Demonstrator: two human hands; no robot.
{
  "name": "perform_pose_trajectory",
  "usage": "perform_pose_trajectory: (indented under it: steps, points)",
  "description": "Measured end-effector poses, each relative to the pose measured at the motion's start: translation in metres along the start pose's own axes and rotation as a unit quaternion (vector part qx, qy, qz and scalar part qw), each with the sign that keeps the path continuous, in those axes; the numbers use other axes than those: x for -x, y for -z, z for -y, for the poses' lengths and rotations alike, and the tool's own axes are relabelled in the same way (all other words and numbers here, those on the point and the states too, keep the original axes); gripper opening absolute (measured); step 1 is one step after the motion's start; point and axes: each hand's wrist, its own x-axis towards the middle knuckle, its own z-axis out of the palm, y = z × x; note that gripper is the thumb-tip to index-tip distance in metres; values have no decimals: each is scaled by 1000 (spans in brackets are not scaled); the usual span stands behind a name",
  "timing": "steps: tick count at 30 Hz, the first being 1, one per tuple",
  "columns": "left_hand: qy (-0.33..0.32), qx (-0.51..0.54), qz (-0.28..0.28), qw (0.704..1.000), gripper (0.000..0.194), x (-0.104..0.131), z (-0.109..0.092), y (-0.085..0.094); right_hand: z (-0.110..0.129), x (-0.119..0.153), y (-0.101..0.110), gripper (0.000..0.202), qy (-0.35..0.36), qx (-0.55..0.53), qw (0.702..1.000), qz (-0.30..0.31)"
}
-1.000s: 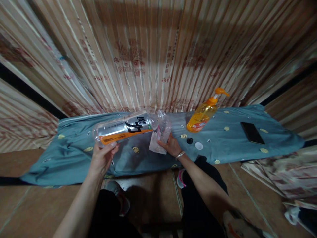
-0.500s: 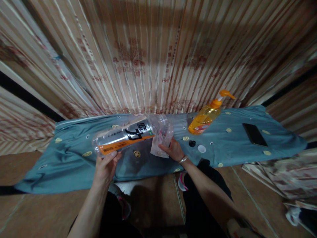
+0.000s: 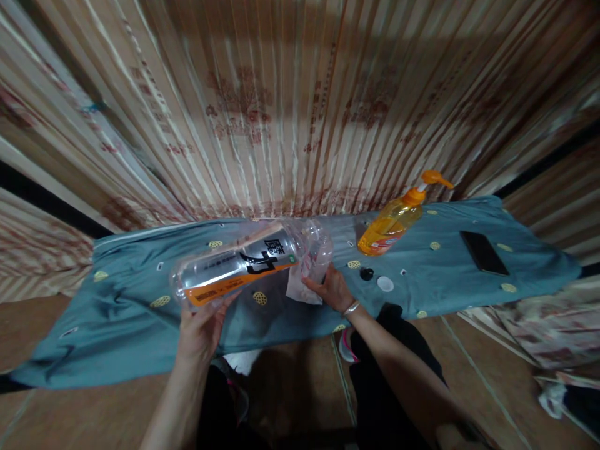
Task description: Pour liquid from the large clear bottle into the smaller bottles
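My left hand (image 3: 202,322) grips the base end of a large clear plastic bottle (image 3: 241,265) with a silver and orange label. The bottle lies tilted over the cloth, its neck end up to the right. My right hand (image 3: 332,289) is closed around a smaller clear plastic bottle (image 3: 319,253) with a white label or paper (image 3: 301,289) hanging at its lower left. The large bottle's neck meets the upper part of the smaller one; whether they touch is hard to tell through the clear plastic. Just right of my right hand lie a black cap (image 3: 366,274) and a white cap (image 3: 385,284).
A blue-green patterned cloth (image 3: 262,322) covers the narrow table. An orange pump bottle (image 3: 391,225) stands at the back right, and a dark phone (image 3: 484,252) lies farther right. Pleated curtains (image 3: 281,125) hang close behind the table.
The view has shifted slightly. The large bottle's label has turned a little more toward me. Both hands keep their holds.
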Motion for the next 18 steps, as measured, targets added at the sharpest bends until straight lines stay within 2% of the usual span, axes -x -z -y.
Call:
perform_pose_trajectory:
  steps: [11,18]
  points:
    - [-10,-13,-13,1000,60,1,-2,9,5,-1,1,59,-3,17,1000,7]
    - [5,-2,-31,999,56,1,-3,9,5,-1,-2,67,9,58,998,-2]
